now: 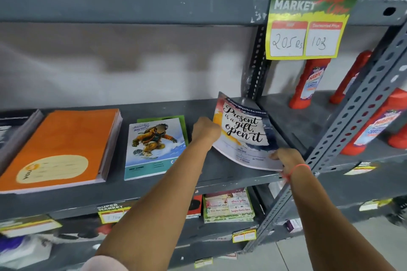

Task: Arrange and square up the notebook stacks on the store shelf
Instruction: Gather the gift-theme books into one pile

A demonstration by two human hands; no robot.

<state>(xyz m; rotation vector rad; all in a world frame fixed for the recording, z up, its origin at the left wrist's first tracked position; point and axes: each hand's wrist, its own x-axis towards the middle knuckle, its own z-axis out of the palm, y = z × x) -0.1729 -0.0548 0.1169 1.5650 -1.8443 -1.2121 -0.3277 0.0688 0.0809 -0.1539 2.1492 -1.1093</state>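
Note:
A thin notebook with "Present is a gift, open it" on its cover (244,132) is tilted up off the grey shelf (224,174) at the right end. My left hand (204,131) grips its left edge. My right hand (286,159) pinches its near right corner. To the left lies a snowboarder-cover notebook stack (154,149) with a green cover poking out behind it. Further left sits a thick orange notebook stack (63,147), its pages slightly fanned. A dark stack (15,130) lies at the far left edge.
A perforated grey upright (352,116) stands close to my right wrist. Red cleaner bottles (310,83) fill the adjoining shelf on the right. A yellow price sign (306,24) hangs from the shelf above. More booklets (229,207) lie on the shelf below.

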